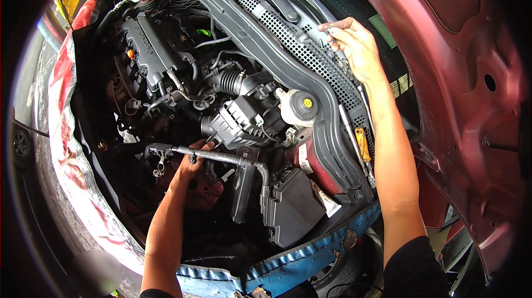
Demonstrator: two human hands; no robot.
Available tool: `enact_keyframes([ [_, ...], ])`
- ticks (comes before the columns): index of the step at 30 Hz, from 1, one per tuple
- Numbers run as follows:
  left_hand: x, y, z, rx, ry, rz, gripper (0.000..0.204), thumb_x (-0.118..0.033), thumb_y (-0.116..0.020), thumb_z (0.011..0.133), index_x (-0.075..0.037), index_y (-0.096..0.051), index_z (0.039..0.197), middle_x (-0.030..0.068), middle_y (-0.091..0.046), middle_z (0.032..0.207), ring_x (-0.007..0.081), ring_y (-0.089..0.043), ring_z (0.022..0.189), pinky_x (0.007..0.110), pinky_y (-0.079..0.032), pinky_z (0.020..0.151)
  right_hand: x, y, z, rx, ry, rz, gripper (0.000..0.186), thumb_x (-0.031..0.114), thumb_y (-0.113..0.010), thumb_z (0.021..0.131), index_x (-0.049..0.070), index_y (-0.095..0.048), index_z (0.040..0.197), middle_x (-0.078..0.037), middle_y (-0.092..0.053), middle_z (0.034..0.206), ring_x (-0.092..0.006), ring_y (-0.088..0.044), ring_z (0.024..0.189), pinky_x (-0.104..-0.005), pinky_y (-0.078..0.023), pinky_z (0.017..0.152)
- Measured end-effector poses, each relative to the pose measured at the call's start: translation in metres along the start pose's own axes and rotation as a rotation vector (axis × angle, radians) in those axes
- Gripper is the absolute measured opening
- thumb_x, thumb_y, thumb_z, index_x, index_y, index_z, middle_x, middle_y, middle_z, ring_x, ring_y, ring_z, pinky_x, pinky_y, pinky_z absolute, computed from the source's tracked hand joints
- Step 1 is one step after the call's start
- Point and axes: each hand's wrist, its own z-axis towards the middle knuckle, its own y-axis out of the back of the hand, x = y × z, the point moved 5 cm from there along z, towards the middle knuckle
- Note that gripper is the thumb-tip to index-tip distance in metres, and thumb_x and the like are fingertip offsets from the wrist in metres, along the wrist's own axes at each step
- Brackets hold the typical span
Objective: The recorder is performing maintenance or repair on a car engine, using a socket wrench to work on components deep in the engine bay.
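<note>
My left hand [195, 154] reaches into the engine bay at the lower edge of the black air filter box [237, 120], beside a corrugated cable conduit [238, 160], its fingers curled on a part I cannot make out. My right hand [354, 48] is raised over the grey perforated cowl [299, 54], thumb and fingers pinched on a small item too small to name. Below it on the cowl lie long metal tools [350, 138] and a yellow-handled tool [361, 143]. A white fluid reservoir [291, 112] with a black cap sits between my hands.
The engine [152, 57] with its black cover fills the upper left. A black lidded box [291, 206] and a white tube [326, 199] are at lower right. The raised red hood [471, 104] borders the right; red-and-white and blue covers [310, 242] drape the bay's edges.
</note>
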Motion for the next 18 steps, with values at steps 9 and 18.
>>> enact_keyframes([
  [9,0.027,0.006,-0.010,0.048,-0.010,-0.062,0.060,-0.056,-0.048,0.094,-0.003,-0.066,0.114,0.0154,-0.065,0.104,0.0260,-0.061,0.092,0.036,-0.046,0.084,-0.005,-0.037,-0.039,0.104,-0.121,0.514,0.025,0.007,-0.052,0.095,-0.004,-0.058,0.117,-0.012,-0.063,0.100,-0.0144,-0.057,0.083,-0.0266,-0.047,0.070],
  [18,0.054,0.021,-0.001,-0.058,-0.184,-0.033,0.024,-0.024,-0.058,0.091,-0.006,-0.065,0.106,0.0112,-0.066,0.089,0.0222,-0.060,0.082,0.035,-0.048,0.074,-0.010,-0.171,-0.144,0.417,-0.389,0.366,0.020,0.009,-0.049,0.096,-0.003,-0.059,0.107,-0.012,-0.065,0.097,-0.0132,-0.059,0.080,-0.0248,-0.047,0.071],
])
